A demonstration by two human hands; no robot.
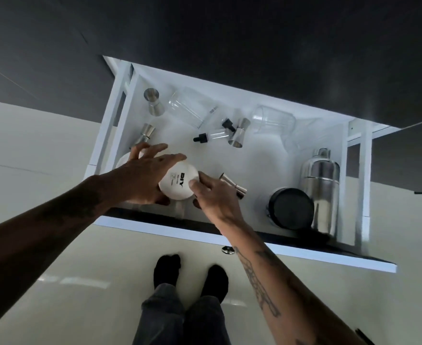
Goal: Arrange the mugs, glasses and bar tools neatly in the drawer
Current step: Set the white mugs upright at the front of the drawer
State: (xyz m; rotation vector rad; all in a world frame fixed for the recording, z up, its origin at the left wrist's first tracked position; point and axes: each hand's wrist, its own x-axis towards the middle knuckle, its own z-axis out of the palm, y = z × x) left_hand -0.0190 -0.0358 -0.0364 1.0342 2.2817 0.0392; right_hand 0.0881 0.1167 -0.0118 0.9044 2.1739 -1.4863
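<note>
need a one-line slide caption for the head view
Both hands, left hand and right hand, hold an upturned white mug in an open drawer of bar tools.

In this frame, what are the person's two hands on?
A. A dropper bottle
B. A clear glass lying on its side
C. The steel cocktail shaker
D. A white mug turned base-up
D: the left hand and right hand flank the white mug, whose printed base faces the camera, while the cocktail shaker stands untouched at the drawer's right side.
</note>
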